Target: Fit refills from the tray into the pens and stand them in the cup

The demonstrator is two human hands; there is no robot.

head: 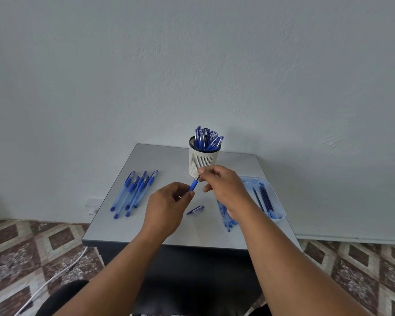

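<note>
My left hand [169, 205] grips a blue pen [193, 185] by its barrel, above the middle of the table. My right hand [226, 187] pinches the pen's tip end with thumb and forefinger, just in front of the white slotted cup [202, 159]. Several capped blue pens [209, 139] stand in the cup. A loose pen cap [196, 209] lies on the table below my hands. The clear blue tray [275, 201] at the right holds several dark refills [263, 198]. Several pens [135, 191] lie in a group at the left.
A few more blue pen parts [226, 216] lie under my right wrist beside the tray. The grey table [123, 229] stands against a pale wall. Patterned floor tiles and a white cable [55, 278] show at the lower left.
</note>
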